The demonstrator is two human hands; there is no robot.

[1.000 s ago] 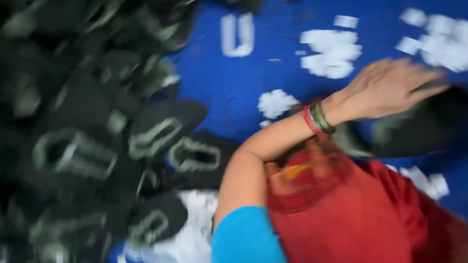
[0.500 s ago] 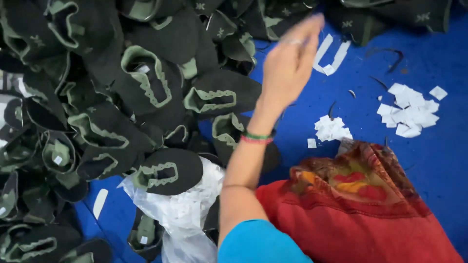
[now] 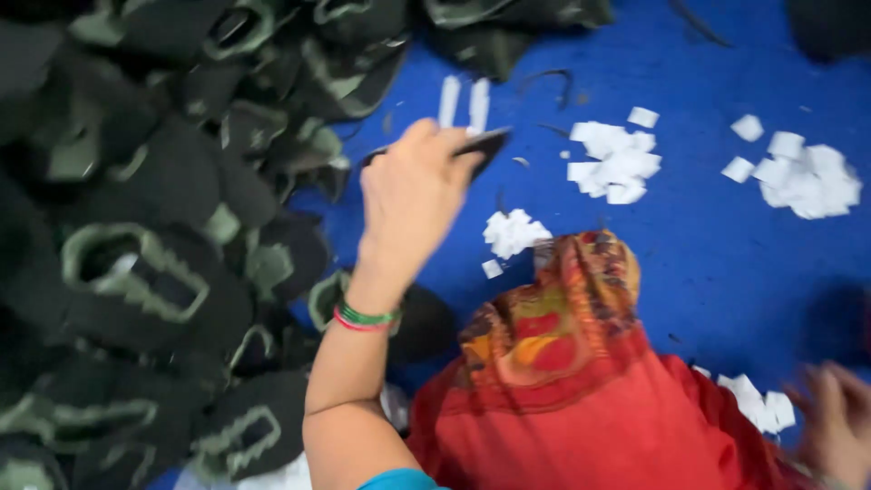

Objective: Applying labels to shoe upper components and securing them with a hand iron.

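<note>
1. The left hand (image 3: 413, 204) was raised over the blue surface (image 3: 708, 254), fingers closed, pinching a flat black fabric piece (image 3: 481, 145) by its edge.
2. A heap of black shoe uppers with grey-green trim (image 3: 136, 272) lay just left of it.
3. The right hand (image 3: 835, 426) was blurred at the lower right; its state could not be told.
4. White paper scraps (image 3: 617, 163) were scattered nearby.

Bright blue floor covering (image 3: 726, 263) (evenly lit), strewn with white paper scraps (image 3: 617, 163).
</note>
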